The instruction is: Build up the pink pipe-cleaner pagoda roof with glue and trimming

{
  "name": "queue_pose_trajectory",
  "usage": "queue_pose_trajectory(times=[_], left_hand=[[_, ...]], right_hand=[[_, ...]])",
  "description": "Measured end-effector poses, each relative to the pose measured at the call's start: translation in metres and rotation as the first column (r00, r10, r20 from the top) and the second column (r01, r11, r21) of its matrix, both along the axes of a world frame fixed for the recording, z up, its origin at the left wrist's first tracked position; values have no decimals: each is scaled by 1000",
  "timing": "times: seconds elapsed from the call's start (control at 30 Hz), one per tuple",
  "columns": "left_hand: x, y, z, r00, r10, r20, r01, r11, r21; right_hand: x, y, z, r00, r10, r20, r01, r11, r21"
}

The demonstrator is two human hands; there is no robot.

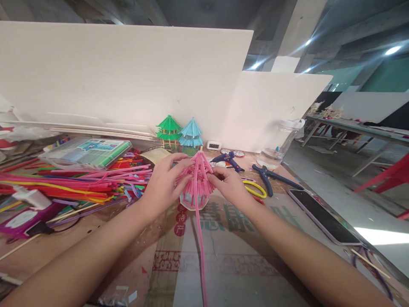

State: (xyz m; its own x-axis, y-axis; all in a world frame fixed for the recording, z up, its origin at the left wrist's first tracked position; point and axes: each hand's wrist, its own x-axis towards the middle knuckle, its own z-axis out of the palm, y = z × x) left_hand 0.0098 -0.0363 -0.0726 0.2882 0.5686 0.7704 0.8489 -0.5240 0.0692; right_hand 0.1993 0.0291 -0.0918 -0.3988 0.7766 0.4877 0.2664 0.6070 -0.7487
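A small pink pavilion model (197, 181) made of pink straws or stems stands on the cardboard sheet (223, 260) at the middle of the table. My left hand (166, 181) grips its left side, fingers curled round the roof. My right hand (228, 183) pinches the roof's right side. One long pink stem (201, 256) trails from the model toward me.
A green pavilion (168, 130) and a blue pavilion (191, 134) stand by the white back board. A heap of coloured stems (79, 181) and a plastic box (87, 152) lie left. A blue glue gun (227, 160), pliers (268, 177), a bottle (277, 143) and a phone (322, 215) lie right.
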Motion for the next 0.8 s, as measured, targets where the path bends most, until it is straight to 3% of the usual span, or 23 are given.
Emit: queue_pose_trajectory(times=[0.3, 0.53, 0.8], left_hand=[[-6, 4, 1, 992, 48, -114, -26, 983, 182], [-6, 0, 5, 997, 31, -70, -17, 982, 189], [-7, 2, 6, 997, 35, -69, -28, 995, 99]], right_hand=[[-1, -1, 0, 1000, 22, -2, -22, 999, 23], [-1, -3, 0, 1000, 22, -18, -21, 998, 52], [-1, -1, -1, 1000, 6, -14, -6, 999, 41]])
